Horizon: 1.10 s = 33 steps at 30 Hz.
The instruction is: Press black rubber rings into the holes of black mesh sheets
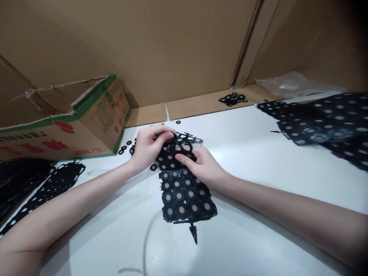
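Note:
A black rubber sheet of moulded rings point(184, 191) hangs toward me over the white table, with a pointed tab at its near end. My right hand point(202, 165) grips the sheet's right edge, thumb on top. My left hand point(151, 145) pinches at the sheet's far left part, thumb and forefinger together. Holes show in the far part of the sheet, between the hands. Loose black rings point(124, 147) lie left of my left hand, partly hidden by it. A single ring point(153, 167) lies just below that hand.
An open cardboard box point(94, 122) stands at the left, with black perforated sheets point(61, 180) before it. More ring sheets point(330, 122) lie at the right near a clear plastic bag point(296, 84). A small ring pile point(232, 99) sits by the back cardboard wall point(178, 50).

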Available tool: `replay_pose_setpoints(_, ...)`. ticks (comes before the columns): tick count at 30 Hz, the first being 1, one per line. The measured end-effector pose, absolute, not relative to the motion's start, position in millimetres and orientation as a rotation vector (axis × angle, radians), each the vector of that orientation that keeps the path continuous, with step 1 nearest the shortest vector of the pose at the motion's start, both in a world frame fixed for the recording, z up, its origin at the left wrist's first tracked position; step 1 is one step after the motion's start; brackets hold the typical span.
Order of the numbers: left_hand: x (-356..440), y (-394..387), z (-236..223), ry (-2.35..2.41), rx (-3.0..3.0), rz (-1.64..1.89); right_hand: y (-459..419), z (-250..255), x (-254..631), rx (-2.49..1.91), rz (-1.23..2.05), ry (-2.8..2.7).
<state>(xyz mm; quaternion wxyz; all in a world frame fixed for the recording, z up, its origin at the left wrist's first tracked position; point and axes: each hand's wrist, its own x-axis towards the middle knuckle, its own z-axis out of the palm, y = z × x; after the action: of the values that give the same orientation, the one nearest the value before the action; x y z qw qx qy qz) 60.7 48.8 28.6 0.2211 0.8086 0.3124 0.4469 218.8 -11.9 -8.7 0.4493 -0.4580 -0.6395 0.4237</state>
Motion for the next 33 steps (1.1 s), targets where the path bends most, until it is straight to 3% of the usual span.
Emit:
replay_pose_setpoints(5, 42.5, 86.0, 39.5, 0.914, 1.890, 1.610, -12.5, -12.0, 217.0, -1.211, 1.091, -1.485)
replay_pose_setpoints(13, 14.3, 68.4, 31.3, 1.127, 2.595, 0.981, -14.2, -1.0, 221.6, -1.089, 1.252, -1.314)
replay_pose_setpoints(20, 30.6, 31.1, 23.9, 0.641, 2.837, 1.031, -10.4, -5.9, 222.8, -1.042, 1.250, -1.156)
replay_pose_setpoints(28, 33.0, 24.4, 3.6, 0.670, 2.769, 1.257, -13.4, -1.0, 222.0, -1.063, 1.208, -1.306)
replay_pose_setpoints(33, 32.4, 22.8, 3.4, 0.610, 2.792, 1.162, -13.1, -2.3, 223.0, -1.053, 1.204, -1.244)
